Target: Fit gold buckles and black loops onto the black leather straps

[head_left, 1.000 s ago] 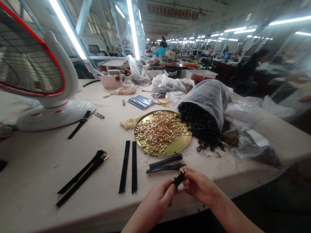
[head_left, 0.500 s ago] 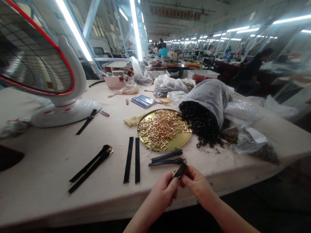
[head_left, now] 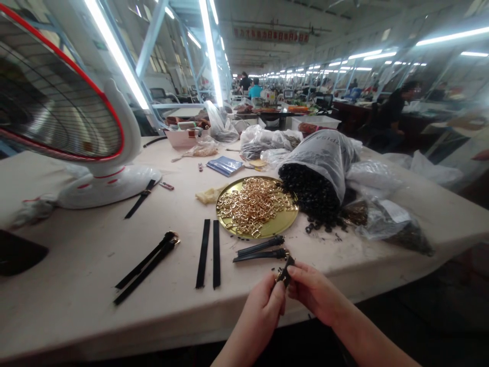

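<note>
Between my two hands is a short black strap [head_left: 286, 270] with a gold-coloured buckle on it. My left hand [head_left: 269, 300] is closed on the strap's lower end, thumb on top. The fingers of my right hand [head_left: 309, 285] pinch its upper right edge. Just beyond my hands lie two black straps with buckles [head_left: 262, 253], side by side. A round gold tray [head_left: 277, 227] heaped with gold-coloured buckles [head_left: 252, 204] sits farther back. Two flat black strips [head_left: 209, 255] lie to the left of the tray's front.
Black rings spill from a plastic bag [head_left: 324, 153] right of the tray. Another buckled strap pair [head_left: 147, 267] lies on the left, near a white fan [head_left: 103, 186]. A blue packet [head_left: 224, 165] and more plastic bags are at the back. The table's front edge is close to my forearms.
The strap in my hands has turned more upright, and my right fingers have shifted along its edge. The whole view has shifted slightly with my head.
</note>
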A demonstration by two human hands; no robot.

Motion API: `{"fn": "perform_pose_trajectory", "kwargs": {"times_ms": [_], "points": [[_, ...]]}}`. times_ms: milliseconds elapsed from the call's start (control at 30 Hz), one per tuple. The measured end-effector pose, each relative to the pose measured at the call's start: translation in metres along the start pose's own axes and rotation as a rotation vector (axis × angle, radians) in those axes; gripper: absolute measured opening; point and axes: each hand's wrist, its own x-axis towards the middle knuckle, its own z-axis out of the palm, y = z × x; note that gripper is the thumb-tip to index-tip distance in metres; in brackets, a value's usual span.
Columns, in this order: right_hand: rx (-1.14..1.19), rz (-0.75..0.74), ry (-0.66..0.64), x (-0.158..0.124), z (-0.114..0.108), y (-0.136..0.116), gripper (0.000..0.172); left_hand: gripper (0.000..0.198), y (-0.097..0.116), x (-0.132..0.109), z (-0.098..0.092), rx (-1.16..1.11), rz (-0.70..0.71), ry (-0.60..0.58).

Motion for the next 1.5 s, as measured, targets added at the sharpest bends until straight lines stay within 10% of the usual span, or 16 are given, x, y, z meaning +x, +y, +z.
{"fn": "perform_pose_trajectory", "kwargs": {"times_ms": [400, 533, 833, 1067, 1300, 1500], "points": [[-1.127, -0.713, 0.149, -0.002, -0.002, -0.004, 0.003, 0.028, -0.001, 0.009, -0.005, -0.031, -0.099, -0.013], [-0.994, -0.658, -0.014, -0.009, 0.003, -0.012, 0.007, 0.027, -0.002, 0.012, -0.009, -0.082, -0.128, -0.028], [-0.966, -0.458, 0.07, 0.0, -0.001, -0.003, 0.016, 0.026, -0.012, 0.023, -0.007, 0.034, -0.01, 0.083], [-1.4, -0.538, 0.504, 0.07, -0.073, -0.073, 0.015, 0.032, -0.006, 0.054, -0.018, -0.208, -0.231, 0.081], [-1.695, -0.518, 0.433, 0.163, -0.086, -0.106, 0.012, 0.041, -0.008, 0.074, -0.021, -0.389, -0.312, 0.061], [-1.754, -0.496, 0.586, 0.174, -0.107, -0.136, 0.018, 0.047, -0.01, 0.074, -0.026, -0.387, -0.341, 0.035]]}}
